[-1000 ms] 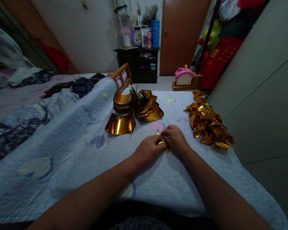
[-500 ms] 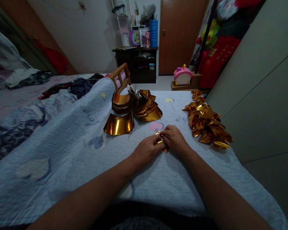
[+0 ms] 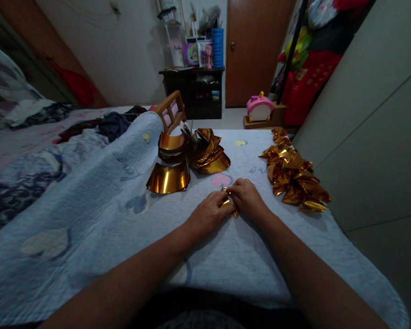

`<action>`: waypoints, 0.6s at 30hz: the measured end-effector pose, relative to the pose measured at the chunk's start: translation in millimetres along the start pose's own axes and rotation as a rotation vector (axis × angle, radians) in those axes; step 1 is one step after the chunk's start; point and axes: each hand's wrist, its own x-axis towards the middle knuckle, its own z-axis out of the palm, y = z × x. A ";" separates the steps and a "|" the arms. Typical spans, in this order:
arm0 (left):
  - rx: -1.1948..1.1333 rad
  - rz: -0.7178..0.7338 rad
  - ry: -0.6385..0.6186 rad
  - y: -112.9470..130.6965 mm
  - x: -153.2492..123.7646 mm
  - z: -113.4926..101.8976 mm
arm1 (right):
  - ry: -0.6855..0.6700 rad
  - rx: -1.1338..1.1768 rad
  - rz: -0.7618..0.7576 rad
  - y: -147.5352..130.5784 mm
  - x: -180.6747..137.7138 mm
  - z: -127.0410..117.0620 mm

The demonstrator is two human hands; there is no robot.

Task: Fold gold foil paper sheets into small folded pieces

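A small folded piece of gold foil paper (image 3: 235, 213) lies on the quilt in front of me, mostly covered by my fingers. My left hand (image 3: 210, 214) presses and grips its left side, fingers closed. At its upper right edge, my right hand (image 3: 247, 197) pinches the foil between thumb and fingers. Beyond my hands to the left sits a fanned stack of gold foil sheets (image 3: 168, 178), curved and shiny. On the right is a heap of folded gold foil pieces (image 3: 296, 176).
A pale blue quilt (image 3: 140, 246) with heart prints covers the surface and rises at the left. A wooden rail (image 3: 171, 109) stands behind the sheets. Farther back are a dark cabinet (image 3: 203, 107), a pink toy (image 3: 260, 108) and a door (image 3: 256, 55). A pale panel (image 3: 373, 137) borders the right.
Both hands stay on the folded foil piece with almost the same grip. The whole view has shifted very slightly; the stack and the heap look unchanged.
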 end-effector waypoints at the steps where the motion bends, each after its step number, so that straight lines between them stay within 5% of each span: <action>1: 0.010 0.012 0.007 -0.6 -0.2 0.5 | 0.001 -0.003 -0.002 0.2 0.0 0.2; 18: 0.154 0.098 0.021 -6.1 2.4 6.2 | -0.014 -0.049 0.000 -5.8 -2.3 -2.4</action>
